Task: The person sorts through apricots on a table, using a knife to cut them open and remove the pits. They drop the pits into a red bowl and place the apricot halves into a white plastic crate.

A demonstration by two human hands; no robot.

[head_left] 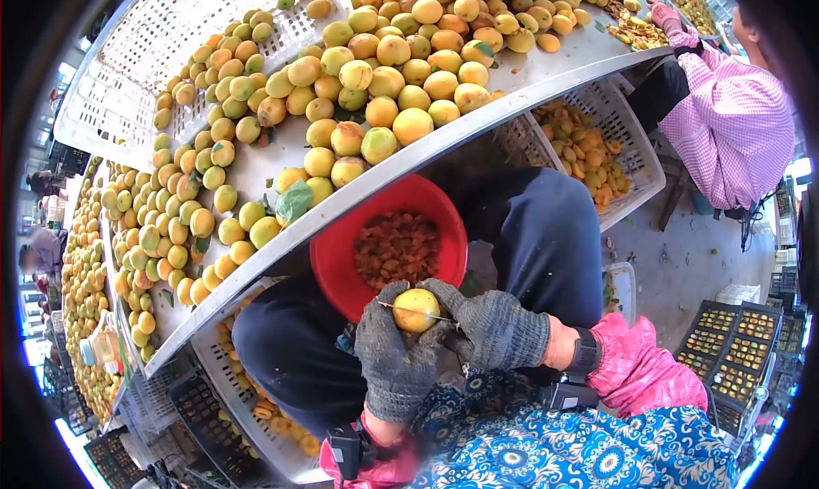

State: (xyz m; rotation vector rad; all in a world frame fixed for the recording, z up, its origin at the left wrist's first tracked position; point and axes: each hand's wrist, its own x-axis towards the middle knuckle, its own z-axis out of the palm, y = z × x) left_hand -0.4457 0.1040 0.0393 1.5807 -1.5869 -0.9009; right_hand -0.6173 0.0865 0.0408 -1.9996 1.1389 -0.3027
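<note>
My left hand (391, 361), in a dark grey knitted glove, is closed around a yellow apricot (415, 310). A thin knife blade (433, 317) lies across the apricot's side. My right hand (502, 329), gloved alike, grips the knife, whose handle is hidden in the fingers. Both hands are held together above my lap, just in front of a red bucket (328, 266). Reddish-brown pits (397, 248) cover the bottom of that bucket, which stands between my knees.
A metal-edged table (512, 84) piled with apricots (394, 50) runs across in front of me. White crates of cut apricots stand left (256, 434) and under the table at right (644, 152). A co-worker in a pink checked sleeve (708, 105) sits at far right. Black trays (729, 353) are stacked behind.
</note>
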